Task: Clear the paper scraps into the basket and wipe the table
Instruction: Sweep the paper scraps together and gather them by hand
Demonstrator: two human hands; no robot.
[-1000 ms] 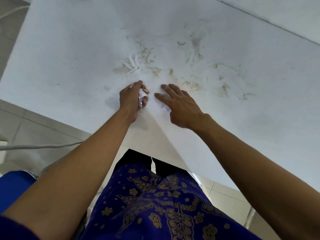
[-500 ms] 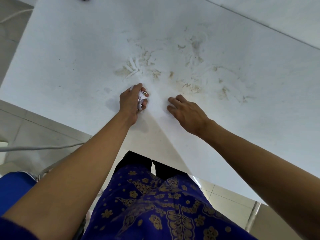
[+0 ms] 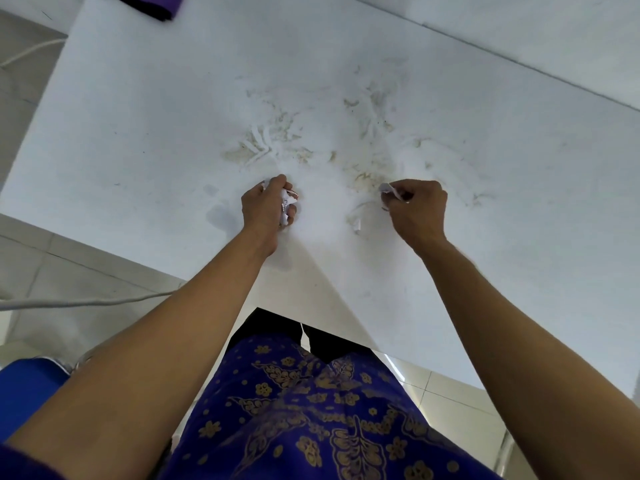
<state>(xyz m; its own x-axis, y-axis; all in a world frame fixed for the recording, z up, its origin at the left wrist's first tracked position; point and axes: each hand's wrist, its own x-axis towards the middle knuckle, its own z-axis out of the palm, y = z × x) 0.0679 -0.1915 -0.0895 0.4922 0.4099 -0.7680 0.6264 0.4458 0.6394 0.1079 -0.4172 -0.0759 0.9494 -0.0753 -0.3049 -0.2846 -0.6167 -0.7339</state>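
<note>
While hands [image 3: 341, 206] grip scraps [image 3: 286, 206], table [image 3: 138, 116] stained

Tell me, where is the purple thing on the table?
In the head view the purple thing lies at the table's far left corner, cut off by the picture's top edge, well beyond the left hand and its crumpled paper.

The table [image 3: 138, 109] looks like a smooth matt white top, smeared with dull yellow-brown stains [image 3: 363, 176] that look dry and grainy. The scraps [image 3: 258, 147] on it are thin white paper strips, and the wad [image 3: 286, 206] in the left hand [image 3: 265, 207] is crumpled paper too. The person's skirt [image 3: 304, 420] is soft printed cloth, purple with gold. Floor tiles [image 3: 69, 268] have a slight sheen.
</note>
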